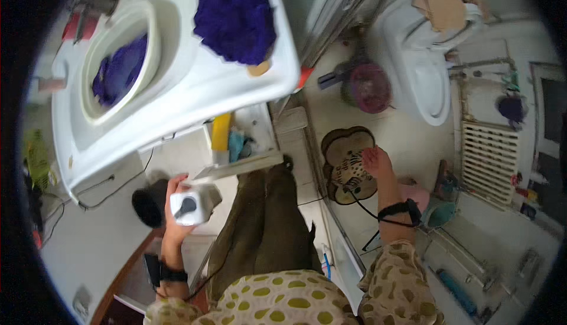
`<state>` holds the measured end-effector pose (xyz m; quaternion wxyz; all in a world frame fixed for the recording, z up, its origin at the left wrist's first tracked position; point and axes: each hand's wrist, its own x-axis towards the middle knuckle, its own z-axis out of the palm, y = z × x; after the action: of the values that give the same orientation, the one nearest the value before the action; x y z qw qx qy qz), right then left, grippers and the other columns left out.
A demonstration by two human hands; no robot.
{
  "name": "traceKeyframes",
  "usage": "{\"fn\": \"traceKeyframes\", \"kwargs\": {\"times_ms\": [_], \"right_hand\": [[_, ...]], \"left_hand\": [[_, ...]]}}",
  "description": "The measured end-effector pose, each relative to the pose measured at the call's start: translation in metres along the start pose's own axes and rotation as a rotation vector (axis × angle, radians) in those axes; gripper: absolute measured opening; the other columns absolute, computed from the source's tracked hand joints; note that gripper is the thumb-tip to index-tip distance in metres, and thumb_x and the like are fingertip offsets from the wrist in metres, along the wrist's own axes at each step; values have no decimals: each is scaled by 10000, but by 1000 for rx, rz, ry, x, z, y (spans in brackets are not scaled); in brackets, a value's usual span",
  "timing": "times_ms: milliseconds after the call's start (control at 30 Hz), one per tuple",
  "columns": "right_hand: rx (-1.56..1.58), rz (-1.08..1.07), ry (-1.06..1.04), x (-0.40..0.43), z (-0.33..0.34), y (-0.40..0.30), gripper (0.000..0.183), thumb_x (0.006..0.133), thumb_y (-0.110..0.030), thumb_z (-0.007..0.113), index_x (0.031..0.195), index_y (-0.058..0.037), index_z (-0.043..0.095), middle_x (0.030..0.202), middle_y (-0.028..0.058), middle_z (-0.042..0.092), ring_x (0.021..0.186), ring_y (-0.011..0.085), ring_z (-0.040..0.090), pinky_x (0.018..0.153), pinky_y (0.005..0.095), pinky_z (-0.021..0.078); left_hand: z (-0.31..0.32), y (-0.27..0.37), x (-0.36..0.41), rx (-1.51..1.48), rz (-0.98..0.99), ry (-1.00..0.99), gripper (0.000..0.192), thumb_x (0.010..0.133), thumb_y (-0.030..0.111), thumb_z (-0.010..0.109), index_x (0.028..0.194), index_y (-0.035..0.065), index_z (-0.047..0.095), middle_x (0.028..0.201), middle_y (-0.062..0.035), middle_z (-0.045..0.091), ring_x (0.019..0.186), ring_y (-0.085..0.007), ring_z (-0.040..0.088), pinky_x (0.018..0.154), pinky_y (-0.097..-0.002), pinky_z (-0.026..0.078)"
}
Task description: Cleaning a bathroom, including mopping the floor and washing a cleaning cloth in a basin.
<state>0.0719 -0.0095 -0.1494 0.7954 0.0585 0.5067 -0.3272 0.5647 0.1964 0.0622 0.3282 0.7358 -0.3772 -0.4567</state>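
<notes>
My left hand [172, 230] is wrapped around a white squarish container [195, 205] with a dark grey patch on its top, held in front of the washbasin cabinet. Just ahead of it is a pulled-out drawer [243, 165], with a yellow item [220, 132] and a light-blue item [237, 145] inside. Out to the right, my right hand [376, 161] hangs over a brown floor mat [341, 148] with an animal print. Its fingers look curled but are blurred, and I see no object in them. Each wrist wears a black strap.
A white washbasin counter [212, 77] holds a cream basin [153, 55] with purple cloth inside, and more purple cloth [237, 19] beside it. Right of a sliding-door track stand a pink basket [371, 88], a toilet [432, 90] and a radiator [489, 165]. A black bin [148, 203] stands left.
</notes>
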Motion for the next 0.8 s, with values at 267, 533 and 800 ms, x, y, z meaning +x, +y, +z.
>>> {"fn": "traceKeyframes", "kwargs": {"times_ms": [267, 533, 800], "right_hand": [[-95, 146, 233, -47, -4, 96, 204, 898, -182, 489, 763, -51, 569, 687, 44, 547, 582, 175, 473, 512, 267, 385], [-839, -115, 183, -63, 66, 179, 348, 889, -266, 538, 1152, -46, 482, 1032, 65, 588, 898, 155, 559, 784, 280, 422], [-1080, 184, -426, -72, 171, 201, 669, 806, -402, 650, 1300, -31, 392, 1164, 103, 538, 1034, 175, 523, 880, 289, 406]], "left_hand": [[17, -11, 43, 213, 64, 83, 505, 601, 189, 777, 1031, 22, 574, 971, -89, 608, 911, -175, 582, 812, -313, 475], [59, -34, 92, -256, -316, 14, 565, 618, 167, 768, 1091, -32, 531, 977, -113, 622, 863, -197, 609, 750, -311, 499], [105, -35, 67, -368, -527, -452, 601, 687, 371, 723, 1109, -18, 545, 1011, -117, 609, 944, -212, 574, 797, -315, 471]]}}
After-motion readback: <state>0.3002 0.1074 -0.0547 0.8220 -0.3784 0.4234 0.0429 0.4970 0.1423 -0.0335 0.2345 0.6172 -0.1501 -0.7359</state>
